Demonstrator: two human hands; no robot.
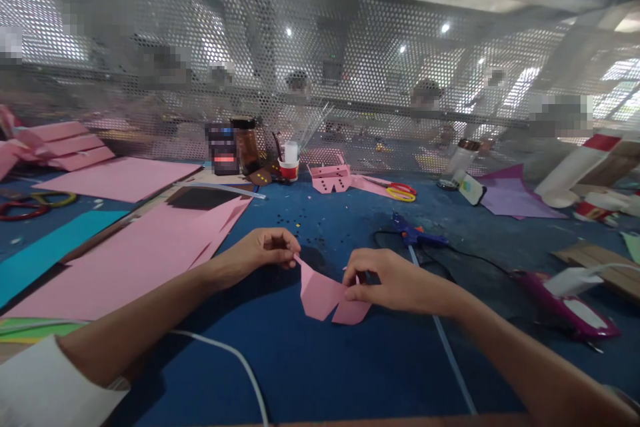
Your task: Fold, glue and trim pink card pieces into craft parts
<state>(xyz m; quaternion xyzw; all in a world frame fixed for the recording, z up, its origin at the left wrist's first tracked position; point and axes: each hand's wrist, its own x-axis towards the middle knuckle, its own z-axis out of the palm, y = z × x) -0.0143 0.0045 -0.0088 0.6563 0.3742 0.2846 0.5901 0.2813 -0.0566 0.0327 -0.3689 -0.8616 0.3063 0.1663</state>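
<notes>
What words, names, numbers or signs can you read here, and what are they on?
None can be read.
Upright black screen: marks too blurred.
Small red-and-white cup at the back, near the middle: markings too small.
Long magenta plastic power strip: no letters clear on its white patch.

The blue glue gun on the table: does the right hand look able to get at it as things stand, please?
Probably yes: the blue glue gun lies just beyond the right hand with nothing between, though that hand holds pink paper.
</notes>
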